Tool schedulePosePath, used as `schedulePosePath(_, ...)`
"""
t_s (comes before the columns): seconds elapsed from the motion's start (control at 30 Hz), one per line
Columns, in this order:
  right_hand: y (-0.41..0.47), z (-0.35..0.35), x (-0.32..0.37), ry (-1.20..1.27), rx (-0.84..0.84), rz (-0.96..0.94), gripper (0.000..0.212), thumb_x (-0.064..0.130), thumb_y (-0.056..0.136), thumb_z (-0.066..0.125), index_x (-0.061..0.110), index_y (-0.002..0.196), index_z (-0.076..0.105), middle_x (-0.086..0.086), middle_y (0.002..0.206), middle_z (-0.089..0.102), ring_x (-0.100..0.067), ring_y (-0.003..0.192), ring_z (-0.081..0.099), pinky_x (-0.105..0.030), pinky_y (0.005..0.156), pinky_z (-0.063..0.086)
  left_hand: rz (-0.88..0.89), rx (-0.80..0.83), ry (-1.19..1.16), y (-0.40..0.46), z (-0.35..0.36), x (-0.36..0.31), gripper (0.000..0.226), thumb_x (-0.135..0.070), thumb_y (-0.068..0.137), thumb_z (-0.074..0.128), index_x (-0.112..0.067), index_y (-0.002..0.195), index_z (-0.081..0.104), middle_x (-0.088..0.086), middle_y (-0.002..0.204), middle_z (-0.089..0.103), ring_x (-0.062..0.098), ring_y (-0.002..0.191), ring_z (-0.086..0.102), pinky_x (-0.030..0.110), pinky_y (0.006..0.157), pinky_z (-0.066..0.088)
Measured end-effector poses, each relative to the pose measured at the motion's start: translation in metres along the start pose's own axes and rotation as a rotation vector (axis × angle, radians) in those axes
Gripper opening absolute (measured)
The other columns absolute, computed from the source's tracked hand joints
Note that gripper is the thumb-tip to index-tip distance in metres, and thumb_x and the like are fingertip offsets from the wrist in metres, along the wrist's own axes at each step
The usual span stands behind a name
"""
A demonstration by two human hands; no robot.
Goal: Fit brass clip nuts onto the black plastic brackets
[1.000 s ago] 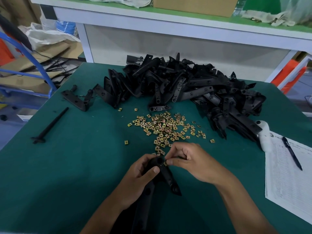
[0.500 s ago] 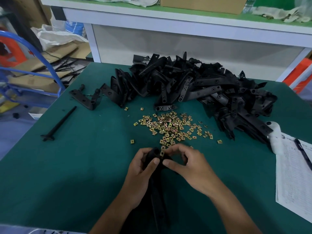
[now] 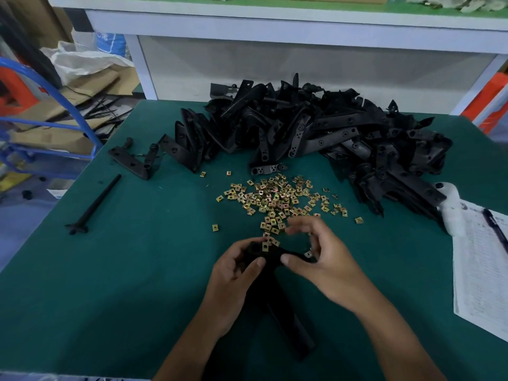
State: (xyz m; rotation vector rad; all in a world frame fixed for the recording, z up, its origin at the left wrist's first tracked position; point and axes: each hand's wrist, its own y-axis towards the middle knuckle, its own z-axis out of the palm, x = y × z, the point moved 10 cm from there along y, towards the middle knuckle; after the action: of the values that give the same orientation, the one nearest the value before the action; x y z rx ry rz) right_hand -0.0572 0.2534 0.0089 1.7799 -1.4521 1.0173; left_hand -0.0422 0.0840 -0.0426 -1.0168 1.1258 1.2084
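Observation:
My left hand [image 3: 233, 276] grips a black plastic bracket [image 3: 288, 328] near its top bend, low in the middle of the view. One brass clip nut [image 3: 265, 246] sits on the bracket's upper end. My right hand [image 3: 321, 262] holds the bracket's right arm, thumb on top and fingers curled behind, index finger raised and blurred. A second nut [image 3: 308, 254] shows at those fingertips. Loose brass clip nuts [image 3: 277, 199] lie scattered just beyond both hands. Further back is a big heap of black brackets [image 3: 316, 133].
The work lies on a green table mat [image 3: 123, 270]. A black rod [image 3: 93, 204] and a loose bracket [image 3: 132, 160] lie at the left. At the right edge are a paper form [image 3: 481, 270] with a pen [image 3: 494, 229] and a white object [image 3: 450, 210]. A white bench [image 3: 275, 26] stands behind.
The bracket has been turned so one leg points toward me and to the right. A nut now sits on its upper end. My right hand has shifted right along the bracket's arm.

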Motion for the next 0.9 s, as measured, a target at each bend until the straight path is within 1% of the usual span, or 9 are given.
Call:
schedulePosePath(0.07, -0.004, 0.002, -0.009, -0.075, 0.115, 0.03, 0.058, 0.049, 0.078, 0.079, 0.056, 0.126, 0.048, 0.034, 0.125, 0.053, 0.011, 0.118, 0.043, -0.02, 0.093, 0.036, -0.019, -0.009, -0.053, 0.001, -0.001, 0.003, 0.03, -0.033, 0.09, 0.07, -0.031, 0.12, 0.069, 0.001, 0.117, 0.073, 0.015, 0.109, 0.069, 0.02, 0.086, 0.053)
schedulePosePath(0.1, -0.007, 0.003, -0.011, -0.154, 0.145, 0.019, 0.055, 0.051, 0.078, 0.079, 0.057, 0.124, 0.05, 0.037, 0.123, 0.053, 0.011, 0.12, 0.041, -0.017, 0.093, 0.034, -0.023, -0.009, -0.068, 0.001, -0.001, 0.004, 0.03, -0.033, 0.09, 0.07, -0.03, 0.119, 0.068, 0.002, 0.116, 0.073, 0.015, 0.108, 0.069, 0.02, 0.086, 0.053)
schedulePosePath(0.23, -0.009, -0.007, -0.008, -0.23, 0.028, -0.046, 0.03, 0.041, 0.086, 0.075, 0.05, 0.113, 0.065, 0.03, 0.104, 0.06, 0.007, 0.098, 0.05, -0.011, 0.071, 0.033, -0.021, 0.017, -0.003, 0.0, 0.001, 0.003, 0.029, -0.038, 0.084, 0.075, -0.035, 0.113, 0.068, -0.006, 0.107, 0.073, 0.008, 0.098, 0.068, 0.017, 0.081, 0.052)
schedulePosePath(0.43, -0.011, -0.007, 0.001, -0.268, 0.016, -0.087, 0.028, 0.041, 0.089, 0.069, 0.045, 0.117, 0.066, 0.029, 0.108, 0.063, -0.001, 0.104, 0.05, -0.012, 0.074, 0.035, 0.015, -0.005, 0.092, 0.0, 0.001, -0.001, 0.023, -0.038, 0.081, 0.073, -0.041, 0.103, 0.066, -0.014, 0.098, 0.069, 0.004, 0.092, 0.064, 0.015, 0.079, 0.049)
schedulePosePath(0.57, -0.014, -0.005, 0.002, -0.229, -0.004, -0.074, 0.03, 0.036, 0.09, 0.071, 0.044, 0.118, 0.065, 0.029, 0.11, 0.064, -0.001, 0.103, 0.051, -0.014, 0.074, 0.035, 0.035, -0.008, 0.131, -0.001, 0.001, -0.005, 0.023, -0.049, 0.082, 0.067, -0.044, 0.104, 0.064, -0.017, 0.094, 0.067, 0.0, 0.085, 0.061, 0.011, 0.075, 0.047)
schedulePosePath(0.63, -0.015, -0.007, -0.009, -0.019, -0.019, 0.011, 0.037, 0.019, 0.093, 0.07, 0.043, 0.12, 0.062, 0.026, 0.119, 0.065, 0.0, 0.099, 0.053, -0.02, 0.082, 0.04, 0.034, -0.046, 0.114, -0.001, -0.004, -0.003, 0.021, -0.045, 0.083, 0.068, -0.044, 0.104, 0.065, -0.017, 0.093, 0.068, -0.001, 0.083, 0.061, 0.012, 0.074, 0.047)
schedulePosePath(0.73, -0.016, -0.007, -0.038, 0.64, -0.043, 0.242, 0.056, -0.019, 0.089, 0.047, 0.023, 0.121, 0.063, 0.002, 0.127, 0.068, -0.006, 0.098, 0.058, -0.025, 0.085, 0.047, 0.015, -0.082, 0.073, -0.001, -0.008, 0.002, 0.02, -0.031, 0.087, 0.067, -0.043, 0.103, 0.066, -0.017, 0.092, 0.068, -0.001, 0.082, 0.061, 0.013, 0.073, 0.048)
schedulePosePath(0.8, -0.018, -0.002, -0.049, 0.96, -0.02, 0.323, 0.056, -0.025, 0.088, 0.039, 0.01, 0.125, 0.062, -0.011, 0.127, 0.069, -0.012, 0.106, 0.066, -0.025, 0.086, 0.053, 0.01, -0.082, 0.06, 0.0, -0.008, 0.003, 0.02, -0.029, 0.088, 0.066, -0.042, 0.104, 0.065, -0.016, 0.093, 0.069, -0.002, 0.083, 0.063, 0.012, 0.072, 0.049)
schedulePosePath(0.9, -0.017, -0.001, -0.055, 1.211, -0.01, 0.362, 0.054, -0.026, 0.086, 0.038, 0.001, 0.129, 0.058, -0.021, 0.126, 0.068, -0.026, 0.117, 0.067, -0.03, 0.085, 0.058, 0.006, -0.077, 0.028, 0.0, -0.008, 0.003, 0.021, -0.039, 0.085, 0.07, -0.04, 0.106, 0.066, -0.014, 0.095, 0.069, 0.0, 0.085, 0.064, 0.013, 0.072, 0.05)
